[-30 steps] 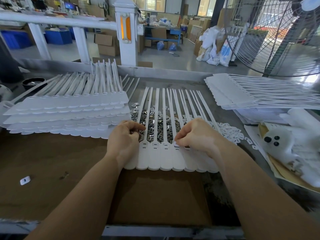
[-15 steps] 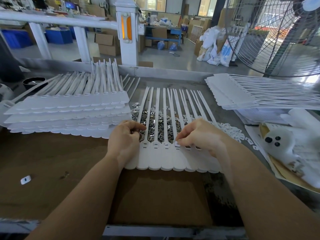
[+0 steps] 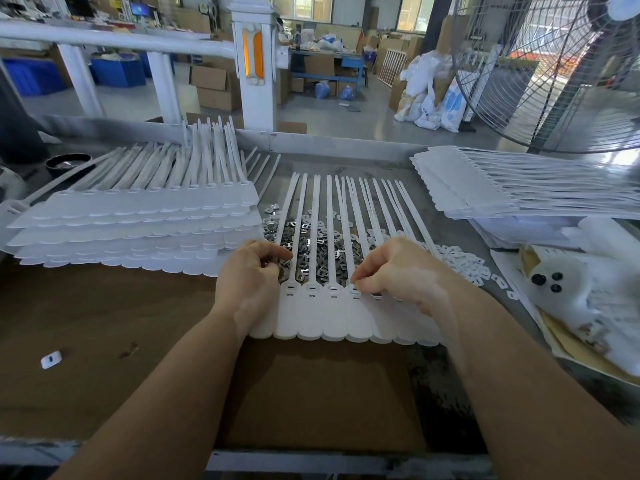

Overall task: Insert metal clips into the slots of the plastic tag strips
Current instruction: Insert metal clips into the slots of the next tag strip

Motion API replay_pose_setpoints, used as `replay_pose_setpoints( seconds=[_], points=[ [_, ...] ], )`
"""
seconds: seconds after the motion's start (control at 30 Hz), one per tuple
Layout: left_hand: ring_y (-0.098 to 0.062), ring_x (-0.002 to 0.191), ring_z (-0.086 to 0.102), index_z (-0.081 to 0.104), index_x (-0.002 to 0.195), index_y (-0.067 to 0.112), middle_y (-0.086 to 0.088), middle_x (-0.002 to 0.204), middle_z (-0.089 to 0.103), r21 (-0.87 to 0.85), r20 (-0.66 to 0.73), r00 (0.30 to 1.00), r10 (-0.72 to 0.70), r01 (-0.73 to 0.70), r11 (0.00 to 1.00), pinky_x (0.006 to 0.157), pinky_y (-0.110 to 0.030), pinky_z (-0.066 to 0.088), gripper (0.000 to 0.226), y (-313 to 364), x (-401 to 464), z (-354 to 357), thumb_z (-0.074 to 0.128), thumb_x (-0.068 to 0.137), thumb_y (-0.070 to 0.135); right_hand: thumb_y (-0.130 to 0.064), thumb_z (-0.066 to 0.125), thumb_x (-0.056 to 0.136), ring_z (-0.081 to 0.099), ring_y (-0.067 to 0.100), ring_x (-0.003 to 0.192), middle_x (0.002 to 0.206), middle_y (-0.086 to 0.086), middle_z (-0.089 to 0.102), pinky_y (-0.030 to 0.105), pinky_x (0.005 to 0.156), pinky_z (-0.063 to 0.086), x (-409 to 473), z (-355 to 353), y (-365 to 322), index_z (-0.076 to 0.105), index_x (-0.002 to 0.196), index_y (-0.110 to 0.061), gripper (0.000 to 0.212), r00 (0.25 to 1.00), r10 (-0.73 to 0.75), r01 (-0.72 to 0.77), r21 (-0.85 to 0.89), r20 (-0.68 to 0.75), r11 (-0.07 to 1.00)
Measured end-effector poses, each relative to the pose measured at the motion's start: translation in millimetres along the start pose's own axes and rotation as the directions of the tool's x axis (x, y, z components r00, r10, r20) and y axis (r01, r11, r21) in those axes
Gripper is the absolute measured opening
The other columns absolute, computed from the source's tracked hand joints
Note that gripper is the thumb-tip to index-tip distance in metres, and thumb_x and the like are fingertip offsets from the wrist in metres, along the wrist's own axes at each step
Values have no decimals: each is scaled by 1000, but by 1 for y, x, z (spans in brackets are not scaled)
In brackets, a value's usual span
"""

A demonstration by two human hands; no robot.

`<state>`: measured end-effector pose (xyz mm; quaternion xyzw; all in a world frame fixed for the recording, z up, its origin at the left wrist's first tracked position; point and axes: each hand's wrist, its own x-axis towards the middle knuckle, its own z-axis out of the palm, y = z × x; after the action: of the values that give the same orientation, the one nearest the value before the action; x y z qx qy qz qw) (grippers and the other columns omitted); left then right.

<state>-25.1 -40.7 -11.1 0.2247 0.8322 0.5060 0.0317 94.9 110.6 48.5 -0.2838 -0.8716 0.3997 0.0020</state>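
A white plastic tag strip [image 3: 332,318] lies flat in front of me, its long tails pointing away over a heap of small metal clips [image 3: 304,237]. My left hand [image 3: 251,282] rests on the strip's left end, fingers curled around several metal clips. My right hand [image 3: 398,271] sits over the strip's right half, thumb and forefinger pinching a clip at a slot [image 3: 355,289] near the middle. Slots to the left of it show as dark ovals; whether they hold clips is unclear.
A tall pile of tag strips [image 3: 131,230] lies at the left, another pile [image 3: 519,188] at the right. Small white plastic pieces [image 3: 464,261] are scattered right of the clips. A white soft toy [image 3: 568,289] lies at the right edge. A big fan [image 3: 554,64] stands behind.
My right hand has edged slightly left along the row of slots with its pinched fingertips. The left hand has stayed in place.
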Motion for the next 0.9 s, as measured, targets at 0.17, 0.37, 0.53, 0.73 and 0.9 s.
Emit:
replay_pose_setpoints(
  seconds=[0.17,0.37,0.53,0.73,0.9],
  points=[
    [-10,88,58,63,81,35,7,106,58,24,2,1000,1,-1,1000,80,-26,46,37,0,1,0,48,91,4,-8,69,81,53,5,69,81,-5,63,15,55,37,1,1,-3,74,85,-15,9,1000,-6,7,-64,18,998],
    [-11,89,57,64,82,33,7,106,58,20,-5,1000,-1,1,1000,77,-24,43,35,0,1,0,47,91,3,-9,72,78,55,13,78,79,-4,57,20,62,42,0,3,-5,61,69,-20,18,1000,21,-21,-76,-2,997],
    [-3,79,54,65,84,32,12,104,53,26,-6,1000,9,-9,1000,68,-20,41,34,-1,1,1,47,92,5,-10,72,78,52,7,73,79,-5,58,18,56,38,2,4,-3,64,75,-18,12,1000,24,-25,-41,-10,999],
    [-6,86,54,65,83,32,14,104,52,23,-11,1000,13,-13,1000,73,-19,42,34,0,2,2,46,93,6,-14,64,86,58,-1,69,78,-12,65,12,54,42,3,-3,19,70,83,-22,10,973,-83,101,75,-215,992],
    [-10,91,54,65,83,32,13,105,52,32,-10,1000,11,-11,999,79,-23,41,34,0,1,2,46,93,5,-11,60,88,62,14,79,91,-2,68,37,78,55,13,-20,43,73,90,-19,15,851,-73,-44,-210,-520,977]
  ],
)
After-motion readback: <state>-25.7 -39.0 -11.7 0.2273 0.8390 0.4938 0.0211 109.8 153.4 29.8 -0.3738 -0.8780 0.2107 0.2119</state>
